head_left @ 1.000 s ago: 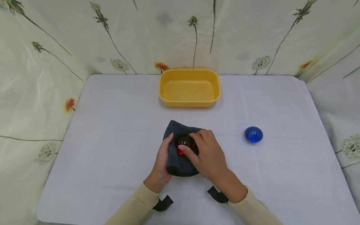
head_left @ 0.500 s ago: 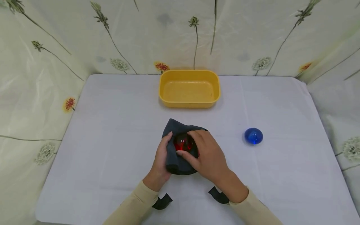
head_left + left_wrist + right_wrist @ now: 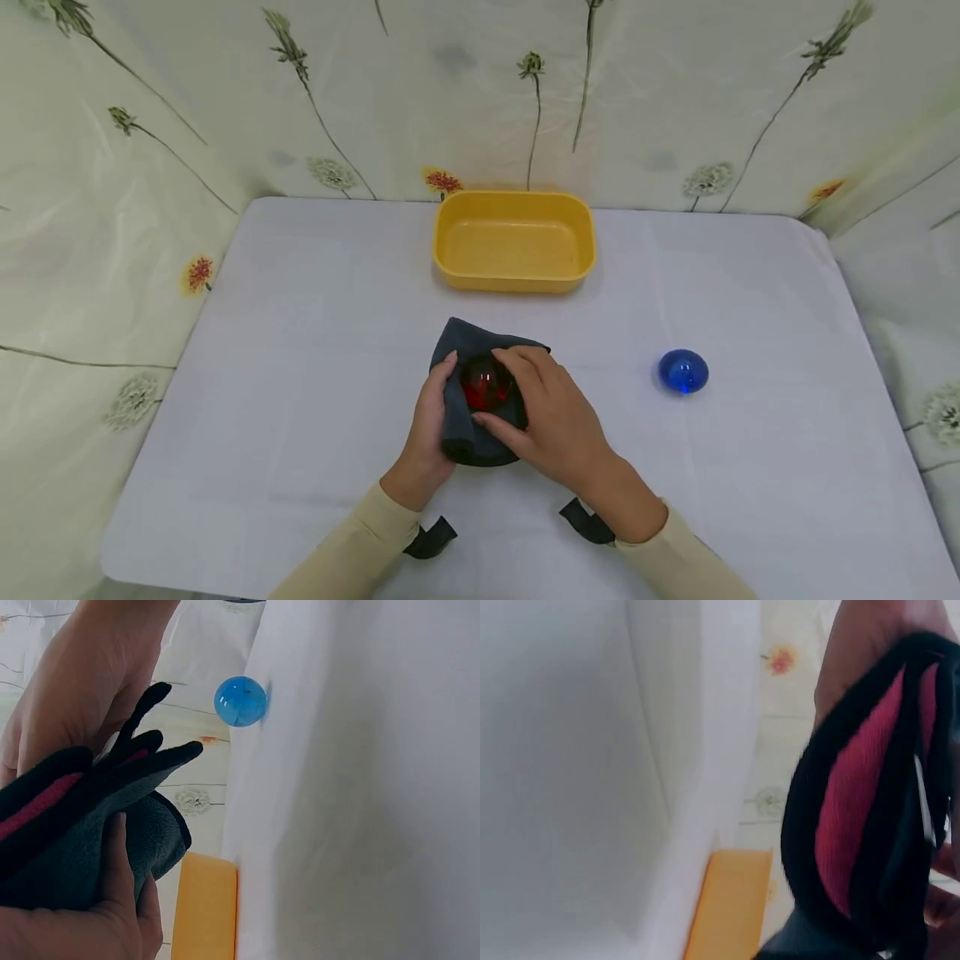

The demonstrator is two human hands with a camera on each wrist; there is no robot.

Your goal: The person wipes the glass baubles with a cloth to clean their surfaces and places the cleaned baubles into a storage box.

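In the head view a clear red ball (image 3: 486,385) sits in a folded dark grey cloth (image 3: 467,337) held over the middle of the white table. My left hand (image 3: 429,425) grips the cloth from the left, thumb along its side. My right hand (image 3: 558,421) holds the ball from the right, index fingertip at its upper edge and thumb at its lower edge. Both wrist views show the cloth's black trim, and a pink inner face (image 3: 859,780) appears in the right wrist view. The ball is hidden by the cloth in the left wrist view.
A clear blue ball (image 3: 683,372) lies on the white table (image 3: 300,375) to the right. At the back edge stands a yellow plastic tub (image 3: 514,283) with nothing in it. Flower-printed sheeting (image 3: 480,100) rises behind and at both sides.
My right thumb has slid from the front of the red ball down to its lower edge, and the fingers have spread a little wider. The head view has shifted slightly.
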